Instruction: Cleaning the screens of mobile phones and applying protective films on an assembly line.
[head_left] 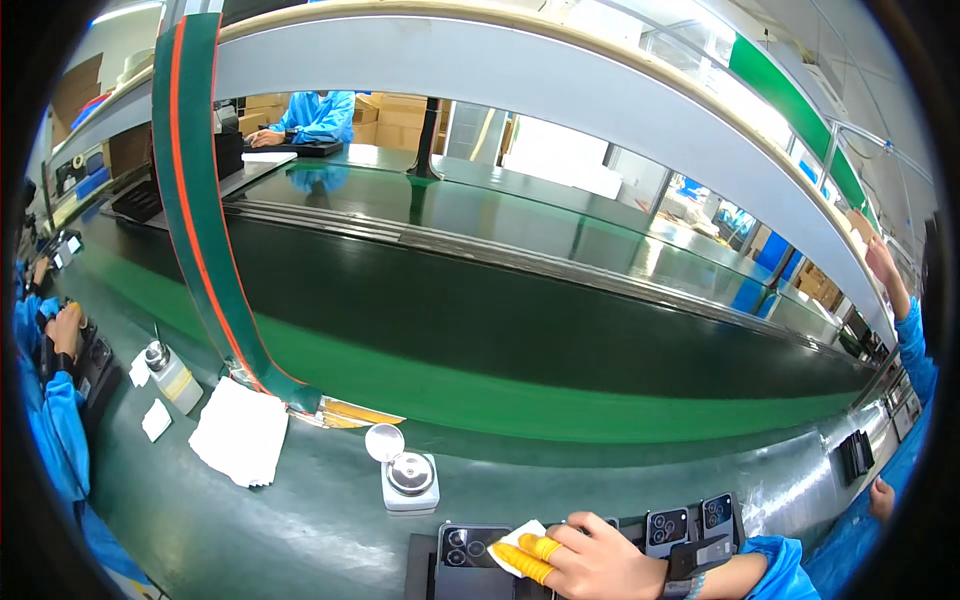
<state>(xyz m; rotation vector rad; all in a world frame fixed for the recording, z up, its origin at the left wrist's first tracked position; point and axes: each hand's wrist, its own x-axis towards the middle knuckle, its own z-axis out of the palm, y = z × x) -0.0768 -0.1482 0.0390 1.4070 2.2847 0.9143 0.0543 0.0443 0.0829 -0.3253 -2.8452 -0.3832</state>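
My right hand [600, 560] comes in from the lower right, in a blue sleeve with a dark band at the wrist. Yellow finger covers sit on two of its fingers. Those fingers are closed on a white wipe [516, 562], pressed against the back of a dark smartphone [477, 549] beside its camera block. The phone lies face down in a black tray [422, 556]. Farther right in that tray are two more phones, one [667, 528] with another [717, 512] beyond it; my hand covers part of the row. My left hand is out of view.
A white pump dispenser [410, 483] with raised lid stands on the bench, a stack of white wipes [240, 432] to its left. Farther left is a bottle [176, 378]. A green conveyor belt [500, 400] crosses ahead. Co-workers in blue are at left [55, 420], right [912, 340] and across [322, 118].
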